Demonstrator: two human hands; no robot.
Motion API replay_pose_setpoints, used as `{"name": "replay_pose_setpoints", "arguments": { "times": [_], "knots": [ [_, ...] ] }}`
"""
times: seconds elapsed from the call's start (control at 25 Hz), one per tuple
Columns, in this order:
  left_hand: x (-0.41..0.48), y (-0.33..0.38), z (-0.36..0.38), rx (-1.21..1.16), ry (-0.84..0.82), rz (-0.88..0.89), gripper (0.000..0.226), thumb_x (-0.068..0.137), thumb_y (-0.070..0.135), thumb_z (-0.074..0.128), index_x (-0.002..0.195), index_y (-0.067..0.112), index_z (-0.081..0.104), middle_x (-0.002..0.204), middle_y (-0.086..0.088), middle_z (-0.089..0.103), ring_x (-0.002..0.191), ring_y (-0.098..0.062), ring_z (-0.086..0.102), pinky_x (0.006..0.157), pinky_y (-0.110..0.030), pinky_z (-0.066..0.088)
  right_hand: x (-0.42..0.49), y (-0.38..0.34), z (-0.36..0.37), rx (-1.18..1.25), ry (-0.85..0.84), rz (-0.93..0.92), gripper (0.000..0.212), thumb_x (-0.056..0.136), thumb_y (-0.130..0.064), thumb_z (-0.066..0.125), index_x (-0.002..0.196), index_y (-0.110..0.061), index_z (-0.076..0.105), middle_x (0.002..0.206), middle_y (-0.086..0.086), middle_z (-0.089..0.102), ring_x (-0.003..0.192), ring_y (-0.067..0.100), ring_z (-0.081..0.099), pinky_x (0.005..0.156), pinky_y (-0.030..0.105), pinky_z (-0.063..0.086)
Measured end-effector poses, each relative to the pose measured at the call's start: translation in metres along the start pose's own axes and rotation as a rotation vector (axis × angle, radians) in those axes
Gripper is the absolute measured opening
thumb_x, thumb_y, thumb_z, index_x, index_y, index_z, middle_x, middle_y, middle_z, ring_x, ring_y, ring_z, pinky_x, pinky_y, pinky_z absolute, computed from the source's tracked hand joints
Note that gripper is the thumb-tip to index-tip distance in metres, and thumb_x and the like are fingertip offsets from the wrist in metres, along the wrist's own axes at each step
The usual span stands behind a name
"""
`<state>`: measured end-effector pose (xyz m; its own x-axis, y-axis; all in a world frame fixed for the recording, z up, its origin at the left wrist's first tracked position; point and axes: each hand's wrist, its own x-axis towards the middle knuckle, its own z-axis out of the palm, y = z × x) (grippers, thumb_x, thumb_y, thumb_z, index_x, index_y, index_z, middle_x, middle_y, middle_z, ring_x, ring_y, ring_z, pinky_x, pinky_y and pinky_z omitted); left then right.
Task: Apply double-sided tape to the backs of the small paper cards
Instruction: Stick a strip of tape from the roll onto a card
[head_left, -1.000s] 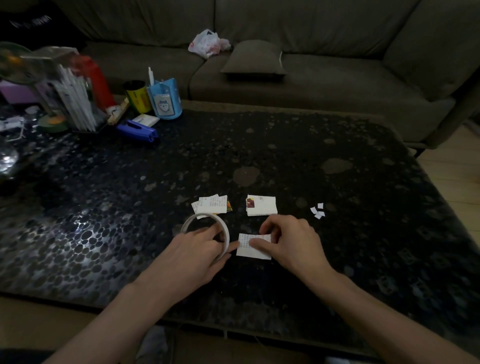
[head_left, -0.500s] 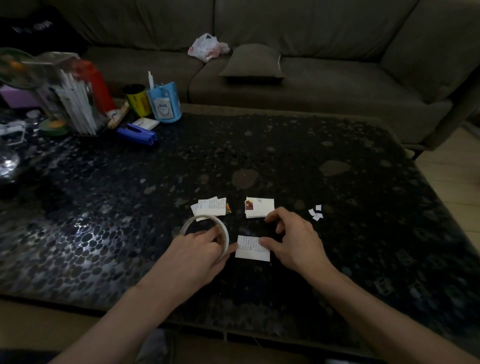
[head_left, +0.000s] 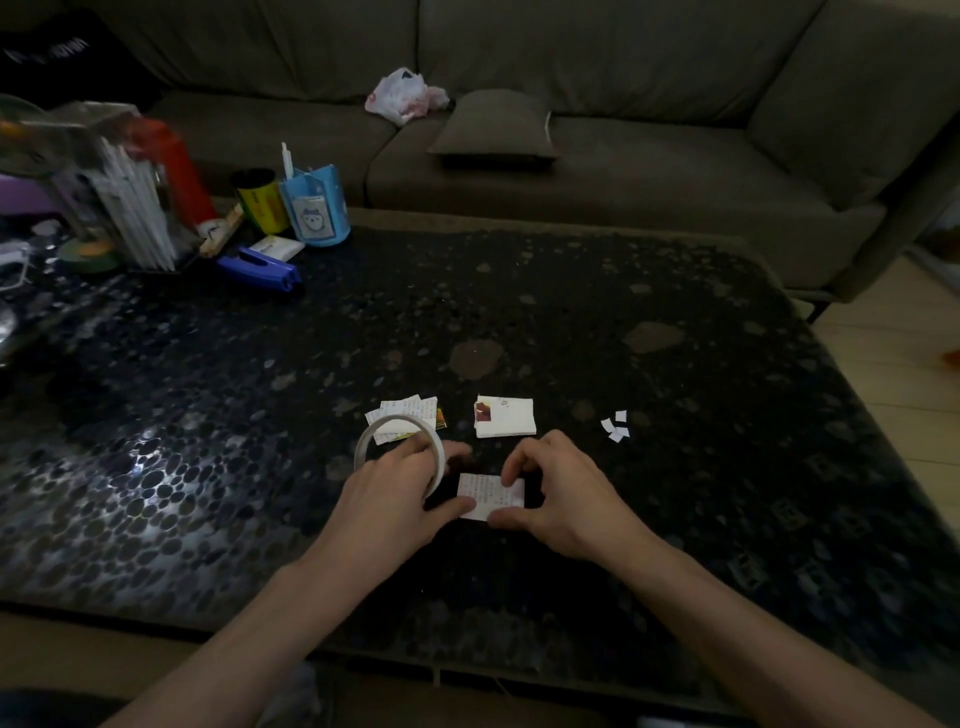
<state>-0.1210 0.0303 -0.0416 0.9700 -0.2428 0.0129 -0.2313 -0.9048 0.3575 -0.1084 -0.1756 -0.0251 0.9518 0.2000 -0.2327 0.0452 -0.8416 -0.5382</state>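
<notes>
— Fingers (head_left: 415, 460) of our left hand (head_left: 395, 499) curl round the double-sided tape roll (head_left: 439, 462), we see.
— Agreed; our right hand (head_left: 566, 499) pinches the small paper card (head_left: 483, 493) with thumb and forefinger, on the table (head_left: 675, 467) at lower centre of the frame.

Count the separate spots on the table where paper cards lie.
3: a loose pile behind the tape roll, a neat stack to its right, and one card between the left hand and right hand. More cards may hide within the piles.
</notes>
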Motion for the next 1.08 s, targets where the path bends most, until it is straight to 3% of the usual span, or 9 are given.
{"name": "replay_pose_setpoints", "arguments": {
  "times": [0.12,0.28,0.4,0.56,0.76,0.84,0.92,1.08],
  "knots": [
    [0.007,0.0,0.001,-0.025,-0.058,-0.024,0.061,0.089,0.055,0.072,0.145,0.042,0.053,0.144,0.013,0.052,0.13,-0.011,0.054,0.1,-0.038,0.053,-0.001,0.0,0.001,-0.04,0.002,-0.016,0.048,0.081,-0.045,0.086,0.118,-0.039,0.057,0.124,-0.013,0.046,0.112,0.005,0.049,0.095,0.027,0.049],
    [0.008,-0.001,0.002,-0.15,-0.07,-0.012,0.046,0.085,0.049,0.079,0.127,0.043,0.063,0.132,0.02,0.055,0.122,-0.005,0.056,0.1,-0.038,0.053,-0.003,0.001,-0.001,-0.035,-0.021,-0.033,0.037,0.082,-0.047,0.084,0.111,-0.037,0.062,0.12,-0.011,0.047,0.114,0.007,0.05,0.096,0.028,0.049],
    [0.006,0.001,0.001,-0.218,-0.064,-0.016,0.041,0.081,0.051,0.083,0.117,0.042,0.065,0.119,0.023,0.058,0.11,0.0,0.058,0.093,-0.034,0.055,-0.004,0.001,-0.001,0.01,-0.023,-0.053,0.032,0.082,-0.045,0.085,0.103,-0.038,0.062,0.118,-0.012,0.048,0.112,0.007,0.05,0.095,0.028,0.049],
    [0.006,0.002,-0.001,-0.275,-0.06,-0.035,0.023,0.081,0.048,0.083,0.093,0.041,0.065,0.087,0.017,0.069,0.082,0.002,0.065,0.069,-0.026,0.056,-0.003,0.003,0.002,0.077,0.007,-0.088,0.032,0.081,-0.04,0.086,0.101,-0.04,0.061,0.11,-0.018,0.055,0.102,0.001,0.054,0.081,0.018,0.047],
    [0.011,0.005,-0.014,-0.546,-0.04,-0.038,0.012,0.087,0.031,0.083,0.092,0.037,0.073,0.081,0.012,0.073,0.077,0.0,0.068,0.064,-0.015,0.051,-0.002,0.001,-0.009,0.656,-0.021,0.036,0.031,0.083,-0.033,0.087,0.108,-0.038,0.07,0.098,-0.016,0.077,0.089,-0.005,0.072,0.062,0.007,0.053],
    [0.011,0.008,-0.017,-0.721,-0.07,-0.047,0.008,0.094,0.024,0.076,0.099,0.03,0.077,0.071,0.012,0.073,0.062,0.001,0.065,0.058,-0.013,0.048,-0.004,-0.003,-0.014,0.84,-0.104,0.103,0.016,0.087,-0.033,0.083,0.102,-0.035,0.078,0.094,-0.017,0.079,0.087,-0.001,0.076,0.063,0.01,0.056],
    [0.011,0.01,-0.017,-0.8,-0.059,-0.088,0.008,0.098,0.021,0.071,0.1,0.023,0.078,0.058,0.008,0.067,0.051,-0.001,0.056,0.052,-0.014,0.045,-0.004,-0.003,-0.015,0.85,-0.103,0.093,0.01,0.091,-0.033,0.079,0.101,-0.034,0.08,0.095,-0.015,0.08,0.088,0.001,0.077,0.066,0.013,0.058],
    [0.013,0.017,-0.017,-0.872,0.052,-0.161,0.008,0.095,0.02,0.074,0.093,0.015,0.079,0.062,0.001,0.072,0.048,-0.003,0.057,0.047,-0.017,0.045,-0.002,-0.008,-0.011,0.795,0.045,0.078,0.02,0.091,-0.035,0.078,0.11,-0.032,0.079,0.1,-0.019,0.079,0.092,-0.005,0.074,0.081,0.022,0.059]
  ]
}}
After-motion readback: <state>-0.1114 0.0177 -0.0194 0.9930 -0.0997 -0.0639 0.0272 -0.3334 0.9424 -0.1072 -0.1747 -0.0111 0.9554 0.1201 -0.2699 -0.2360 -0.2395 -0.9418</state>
